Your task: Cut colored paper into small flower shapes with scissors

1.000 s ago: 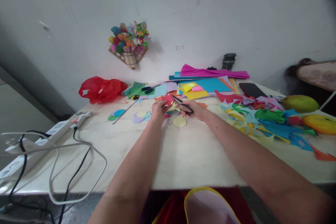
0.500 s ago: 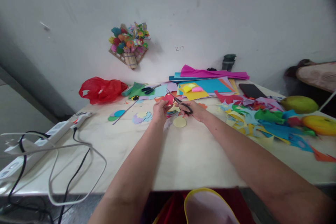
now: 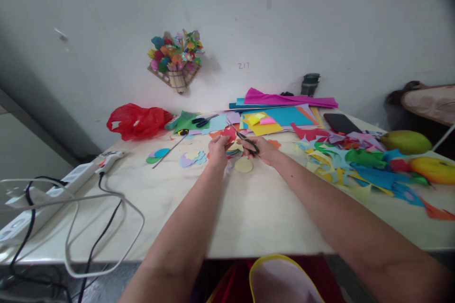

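Observation:
My left hand [image 3: 218, 147] pinches a piece of red paper [image 3: 229, 133] above the middle of the table. Scissors with dark handles [image 3: 251, 146] are gripped in my right hand [image 3: 265, 148], their blades at the red paper's right edge. Under and between my hands lie paper cut-outs, partly hidden by my fingers. A pale yellow paper circle [image 3: 243, 165] rests just in front of them. To the left are scalloped lilac and blue cut-outs [image 3: 193, 158], and farther left green and blue circles [image 3: 158, 155].
Paper scraps [image 3: 359, 161] and two mangoes [image 3: 405, 142] cover the right side. Coloured sheets [image 3: 287, 117] and a second pair of scissors [image 3: 202, 121] lie behind. A red plastic bag [image 3: 138, 122] sits back left; a power strip [image 3: 76, 175] with loose cables lies at left.
Both hands stay almost in place. The red paper and the scissors' blades have shifted only slightly between my fingers.

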A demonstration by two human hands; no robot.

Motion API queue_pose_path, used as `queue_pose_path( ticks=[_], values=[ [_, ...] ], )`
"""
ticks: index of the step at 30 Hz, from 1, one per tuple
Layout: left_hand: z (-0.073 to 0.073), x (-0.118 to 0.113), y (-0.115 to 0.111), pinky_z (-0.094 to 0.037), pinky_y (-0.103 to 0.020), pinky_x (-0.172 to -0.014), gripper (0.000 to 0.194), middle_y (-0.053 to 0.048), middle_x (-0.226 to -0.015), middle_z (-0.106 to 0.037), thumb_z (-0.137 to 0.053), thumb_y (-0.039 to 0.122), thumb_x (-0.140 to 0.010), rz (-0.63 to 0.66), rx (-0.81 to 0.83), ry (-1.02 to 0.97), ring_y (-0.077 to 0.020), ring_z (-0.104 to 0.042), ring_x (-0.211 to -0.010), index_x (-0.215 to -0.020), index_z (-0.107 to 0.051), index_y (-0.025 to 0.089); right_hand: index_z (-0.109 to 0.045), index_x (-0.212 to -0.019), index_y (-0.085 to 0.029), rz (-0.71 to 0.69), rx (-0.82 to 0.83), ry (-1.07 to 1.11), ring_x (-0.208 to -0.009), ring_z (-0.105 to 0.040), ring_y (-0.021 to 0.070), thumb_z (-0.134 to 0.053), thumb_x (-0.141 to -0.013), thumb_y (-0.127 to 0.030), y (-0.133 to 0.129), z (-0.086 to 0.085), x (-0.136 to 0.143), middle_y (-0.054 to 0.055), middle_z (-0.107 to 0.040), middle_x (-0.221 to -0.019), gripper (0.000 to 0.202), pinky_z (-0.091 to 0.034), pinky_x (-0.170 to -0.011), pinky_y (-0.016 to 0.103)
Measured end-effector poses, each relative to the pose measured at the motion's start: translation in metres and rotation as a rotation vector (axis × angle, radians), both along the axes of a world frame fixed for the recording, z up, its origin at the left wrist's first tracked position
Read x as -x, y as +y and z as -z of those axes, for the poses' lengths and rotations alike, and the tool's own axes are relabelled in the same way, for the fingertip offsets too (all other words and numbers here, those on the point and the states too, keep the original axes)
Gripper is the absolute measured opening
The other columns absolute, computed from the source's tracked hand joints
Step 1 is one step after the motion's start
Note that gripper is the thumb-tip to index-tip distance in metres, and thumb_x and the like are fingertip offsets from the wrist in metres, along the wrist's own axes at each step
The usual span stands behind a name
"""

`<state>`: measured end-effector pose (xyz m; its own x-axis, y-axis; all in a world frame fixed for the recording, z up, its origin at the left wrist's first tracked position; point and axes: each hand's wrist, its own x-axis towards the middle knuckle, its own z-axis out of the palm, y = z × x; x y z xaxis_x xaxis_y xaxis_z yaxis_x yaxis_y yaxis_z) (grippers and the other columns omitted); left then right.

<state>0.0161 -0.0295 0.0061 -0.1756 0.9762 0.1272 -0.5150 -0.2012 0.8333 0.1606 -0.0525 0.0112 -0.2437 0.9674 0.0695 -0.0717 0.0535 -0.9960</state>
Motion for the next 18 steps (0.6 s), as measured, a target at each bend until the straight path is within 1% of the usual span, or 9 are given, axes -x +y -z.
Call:
queue_pose_path(
  ticks=[3,8,12,18],
  values=[
    [0.0002,-0.0018,-0.0001,-0.052,-0.03,-0.068,0.028,0.006,-0.046,-0.039,-0.069,0.019,-0.054,-0.055,-0.018,0.028,-0.0119,-0.055,-0.056,-0.045,-0.042,0.018,-0.063,-0.075,-0.015,0.006,0.004,-0.001,-0.04,-0.043,0.0073,-0.076,-0.068,-0.042,-0.0002,-0.0001,0.0005,-0.003,-0.052,-0.049,0.032,-0.032,-0.039,0.022],
    [0.0006,-0.004,0.001,-0.05,-0.026,-0.064,0.02,0.005,-0.048,-0.043,-0.068,0.019,-0.055,-0.117,-0.039,0.091,-0.0089,-0.048,-0.052,-0.046,-0.05,0.017,-0.063,-0.077,-0.015,0.012,0.007,-0.017,-0.039,-0.043,0.0071,-0.076,-0.069,-0.042,-0.0013,-0.001,0.0007,-0.003,-0.053,-0.05,0.031,-0.03,-0.038,0.022],
    [0.0011,-0.0052,0.0009,-0.047,-0.024,-0.059,0.023,0.007,-0.047,-0.04,-0.068,0.021,-0.054,-0.146,-0.089,0.137,-0.007,-0.042,-0.049,-0.045,-0.047,0.017,-0.063,-0.079,-0.014,0.01,-0.003,-0.025,-0.04,-0.044,0.0074,-0.074,-0.07,-0.045,-0.0014,-0.0011,0.0008,-0.002,-0.054,-0.05,0.033,-0.026,-0.037,0.022],
    [0.0029,-0.006,0.0013,-0.044,-0.023,-0.057,0.026,0.007,-0.047,-0.038,-0.068,0.024,-0.055,-0.184,-0.112,0.222,-0.0078,-0.041,-0.051,-0.046,-0.044,0.018,-0.063,-0.08,-0.014,0.026,-0.006,-0.025,-0.039,-0.044,0.0073,-0.073,-0.069,-0.046,-0.0028,-0.0025,0.0024,-0.003,-0.053,-0.05,0.035,-0.023,-0.036,0.022]
  ],
)
